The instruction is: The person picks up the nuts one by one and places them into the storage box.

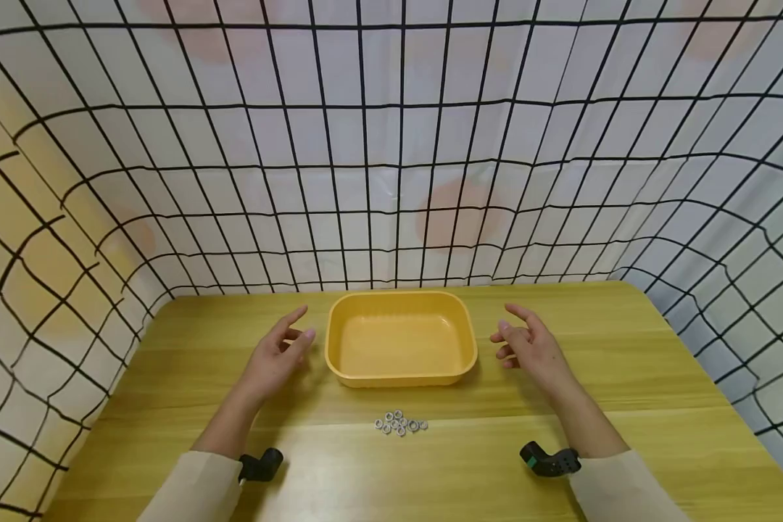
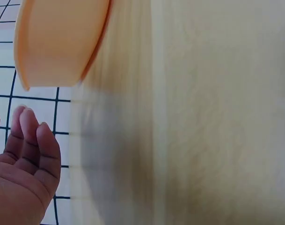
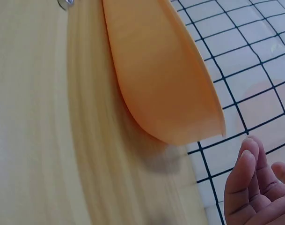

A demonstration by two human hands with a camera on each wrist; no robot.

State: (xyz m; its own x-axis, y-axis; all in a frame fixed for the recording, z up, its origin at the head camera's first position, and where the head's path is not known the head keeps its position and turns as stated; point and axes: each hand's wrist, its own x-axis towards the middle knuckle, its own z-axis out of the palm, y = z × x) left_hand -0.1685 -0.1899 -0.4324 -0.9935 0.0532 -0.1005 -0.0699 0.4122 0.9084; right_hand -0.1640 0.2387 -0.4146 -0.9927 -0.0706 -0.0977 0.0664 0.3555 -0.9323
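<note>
A yellow plastic basin (image 1: 401, 380), a shallow rectangle with rounded corners, stands on the table between both hands. Nothing lies inside it. In front of it is a small cluster of several metal nuts (image 1: 394, 424). My left hand (image 1: 279, 355) hovers just left of the basin, fingers loosely bent, holding nothing. On the other side my right hand (image 1: 533, 351) is likewise apart from the basin, its fingers relaxed around bare air. The left wrist view shows the left palm (image 2: 20, 187) near the basin's end wall (image 2: 58, 47); the right wrist view shows the right fingers (image 3: 243, 176) below the other end.
Under everything is a wood-grain table (image 1: 339, 471). A black wire grid (image 1: 401, 167) rises along its back and both sides, with a pale cloth behind. Each wrist wears a small black camera, on the left (image 1: 261, 464) and the right (image 1: 549, 460).
</note>
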